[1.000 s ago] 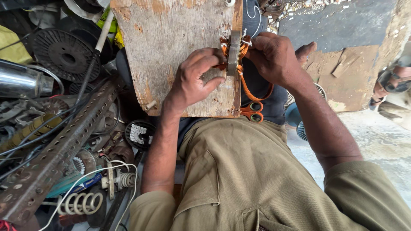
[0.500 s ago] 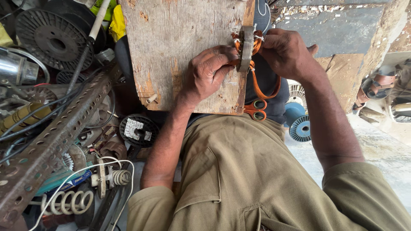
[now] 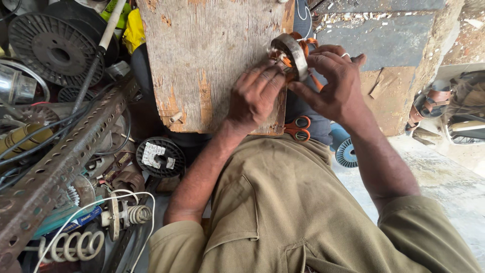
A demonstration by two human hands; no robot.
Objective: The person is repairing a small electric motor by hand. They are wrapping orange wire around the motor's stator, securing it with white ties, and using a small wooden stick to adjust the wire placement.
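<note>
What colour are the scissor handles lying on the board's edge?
Orange-red handles on the scissors, seen best in the head view.

Head-worn view, steeply downward, close

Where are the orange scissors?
In the head view, the orange scissors lie at the lower right corner of the wooden board, just below the right hand, above the person's lap.

White paper label (image 3: 154,154) on black round spool, teal printed package (image 3: 76,218) lower left
</note>
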